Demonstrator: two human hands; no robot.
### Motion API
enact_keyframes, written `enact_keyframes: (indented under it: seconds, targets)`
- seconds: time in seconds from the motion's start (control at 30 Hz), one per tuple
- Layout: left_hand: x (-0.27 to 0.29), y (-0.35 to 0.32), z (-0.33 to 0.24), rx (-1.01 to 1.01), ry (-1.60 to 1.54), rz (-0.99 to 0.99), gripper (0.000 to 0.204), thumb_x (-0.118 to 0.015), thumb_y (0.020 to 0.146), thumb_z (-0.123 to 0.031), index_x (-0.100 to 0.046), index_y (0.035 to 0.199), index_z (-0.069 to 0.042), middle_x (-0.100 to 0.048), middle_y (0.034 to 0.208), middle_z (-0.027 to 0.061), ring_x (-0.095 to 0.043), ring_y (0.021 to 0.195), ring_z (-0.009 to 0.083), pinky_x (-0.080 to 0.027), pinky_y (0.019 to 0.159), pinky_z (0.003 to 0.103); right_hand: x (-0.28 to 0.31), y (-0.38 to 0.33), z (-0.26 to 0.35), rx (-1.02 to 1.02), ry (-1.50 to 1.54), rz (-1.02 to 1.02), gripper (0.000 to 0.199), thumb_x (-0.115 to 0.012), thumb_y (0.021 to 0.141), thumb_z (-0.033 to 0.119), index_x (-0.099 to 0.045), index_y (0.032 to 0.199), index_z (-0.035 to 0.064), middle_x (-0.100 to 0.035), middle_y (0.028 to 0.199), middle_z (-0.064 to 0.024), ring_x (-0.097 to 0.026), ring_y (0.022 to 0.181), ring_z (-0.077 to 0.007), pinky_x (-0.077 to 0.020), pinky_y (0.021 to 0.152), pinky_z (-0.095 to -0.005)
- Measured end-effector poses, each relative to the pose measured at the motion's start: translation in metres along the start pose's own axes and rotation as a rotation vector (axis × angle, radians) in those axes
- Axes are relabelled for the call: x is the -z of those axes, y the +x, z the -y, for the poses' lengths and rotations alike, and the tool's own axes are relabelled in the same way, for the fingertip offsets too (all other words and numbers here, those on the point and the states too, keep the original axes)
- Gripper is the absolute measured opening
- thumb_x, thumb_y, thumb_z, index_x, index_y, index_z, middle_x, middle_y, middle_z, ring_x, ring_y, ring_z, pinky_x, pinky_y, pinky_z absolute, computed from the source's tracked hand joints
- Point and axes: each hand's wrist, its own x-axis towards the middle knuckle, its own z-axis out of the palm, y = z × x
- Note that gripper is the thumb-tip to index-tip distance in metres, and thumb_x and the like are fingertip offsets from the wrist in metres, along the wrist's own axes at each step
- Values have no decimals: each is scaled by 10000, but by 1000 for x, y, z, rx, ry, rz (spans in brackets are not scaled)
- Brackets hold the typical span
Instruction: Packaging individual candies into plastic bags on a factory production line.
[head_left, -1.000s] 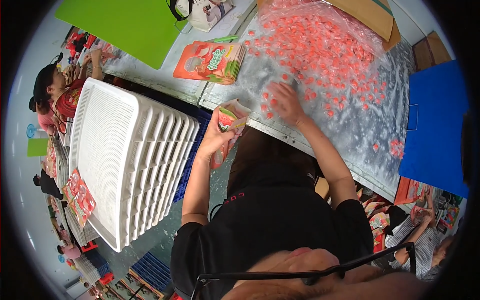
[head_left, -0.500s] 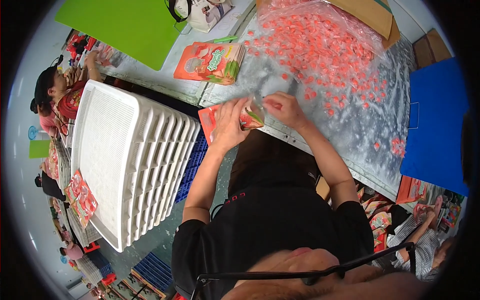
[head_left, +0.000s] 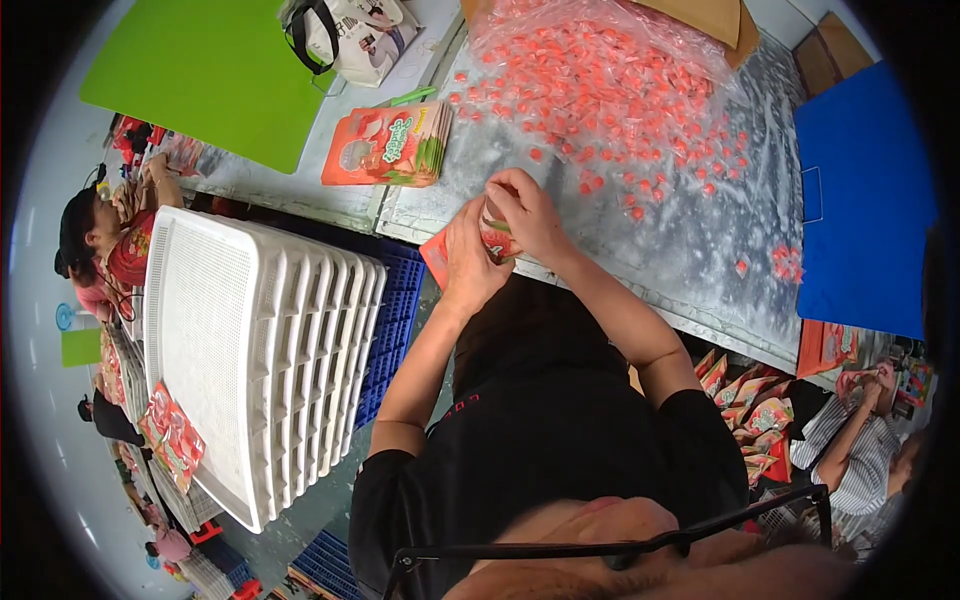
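Note:
A red printed pouch (head_left: 434,260) is gripped in my left hand (head_left: 472,262), close to the front edge of the metal table (head_left: 455,205). My right hand (head_left: 533,218) is up against the pouch's mouth with its fingers bent inward. Whatever those fingers hold is hidden behind them. Beyond both hands, a heap of small red wrapped candies (head_left: 600,95) spreads from a clear plastic bag across the tabletop. A stack of similar flat pouches (head_left: 385,145) lies to the far left of my hands.
White perforated trays (head_left: 205,320) stand stacked at left, with a red packet (head_left: 172,437) on top. A green board (head_left: 205,85), a white carrier bag (head_left: 370,45) and a blue panel (head_left: 865,210) surround the work area. Co-workers sit at left (head_left: 130,250) and right (head_left: 860,465).
My right hand has moved left, from beside the pouch with something red in its fingers, onto the pouch's mouth. My left hand still holds the pouch. The whole view has shifted a little.

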Motion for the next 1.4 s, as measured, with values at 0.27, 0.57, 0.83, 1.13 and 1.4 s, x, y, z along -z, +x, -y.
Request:
enact_keyframes:
  seconds: [0.27, 0.57, 0.83, 1.13, 1.4]
  targets:
    - [-11, 2, -9, -18, -143, -22, 967, -837, 577, -54, -343, 1408, -29, -434, 1369, 208, -415, 1271, 413, -320, 1078, 481, 21, 14, 3, -21, 220, -26, 194, -571, 960, 158, -620, 1081, 15, -614, 1040, -70, -600, 938, -165, -479, 848, -305]
    - [-6, 0, -2, 121, -416, -189, 941, -786, 603, -4, -322, 1421, -13, -450, 1332, 200, -458, 1229, 342, -383, 1041, 410, 84, 37, -37, 265, -334, -208, 273, -563, 956, 262, -629, 1137, 69, -603, 1164, -56, -535, 1120, -212, -388, 1007, -395]
    - [3, -6, 7, 131, -407, -131, 921, -748, 607, 6, -319, 1422, -9, -455, 1323, 189, -463, 1247, 324, -373, 1066, 403, 99, 10, -101, 355, -1129, 64, 420, -573, 920, 364, -581, 1291, 167, -528, 1363, -48, -450, 1259, -288, -275, 1122, -497]
    - [19, -12, 11, 147, -390, -139, 895, -743, 624, 0, -329, 1417, -3, -461, 1337, 185, -469, 1251, 318, -370, 1073, 400, 127, -16, -97, 75, -218, -71, 547, -234, 1052, 430, -470, 1413, 93, -537, 1386, -95, -375, 1369, -322, -147, 1178, -497]
    - [21, -15, 13, 191, -415, -171, 876, -742, 661, 9, -320, 1428, -3, -445, 1372, 186, -463, 1270, 306, -367, 1078, 392, 114, -29, -96, 315, -844, 48, 633, -654, 870, 324, -448, 1420, 86, -485, 1410, -158, -362, 1366, -365, -169, 1157, -548]
